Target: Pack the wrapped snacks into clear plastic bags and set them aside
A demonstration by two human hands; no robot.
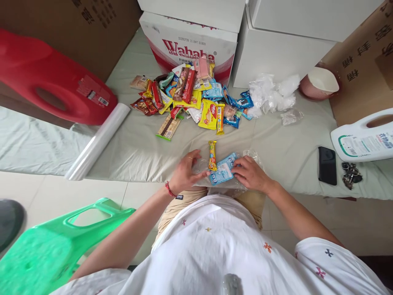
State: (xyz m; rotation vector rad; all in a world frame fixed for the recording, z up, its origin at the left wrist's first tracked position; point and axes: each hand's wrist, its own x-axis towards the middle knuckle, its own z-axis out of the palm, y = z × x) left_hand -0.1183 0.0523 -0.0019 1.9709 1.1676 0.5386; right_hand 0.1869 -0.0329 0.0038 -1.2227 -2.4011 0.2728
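A small yellow snack packet (pixel 212 155) lies upright in my view, its lower end over a light-blue printed packet (pixel 223 171). Both rest on a clear plastic sheet or bag (pixel 250 157) at the bed's front edge. My left hand (pixel 186 170) is open beside them, thumb stretched to the blue packet's lower left corner and fingers apart near the plastic. My right hand (pixel 250 173) lies at the blue packet's right edge, its bent fingers spread and their tips touching it. Neither hand visibly lifts anything.
Behind is a heap of wrapped snacks (pixel 184 92), with crumpled clear bags (pixel 272 94) and a pink basket (pixel 318 84) to its right. A plastic film roll (pixel 98 141) and red jug (pixel 61 82) stand left; a phone (pixel 327 166), keys (pixel 351 175) and white bottle (pixel 365 137) are right.
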